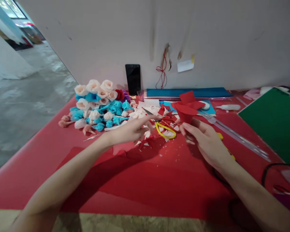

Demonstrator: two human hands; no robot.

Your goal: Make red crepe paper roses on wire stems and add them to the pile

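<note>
My right hand (200,137) pinches a bunch of cut red paper pieces (187,109), shaped like petals and fanned out above the fingers. To its left, my left hand (134,130) reaches over a heap of paper scraps. Its index finger is stretched out to a pair of scissors (165,130) with yellow-lined handles, at the pivot or blades; whether it touches them I cannot tell. The other fingers are loosely bent, and I see nothing held in them. White and red paper scraps (148,112) lie under and around the scissors.
Paper flowers (101,103) in cream, blue and pink are piled at the left. A black phone (133,79) leans against the wall. Behind the scraps lies a blue sheet (188,92). A glue bottle (229,107), clear plastic strips (241,138) and a green board (275,122) are at the right.
</note>
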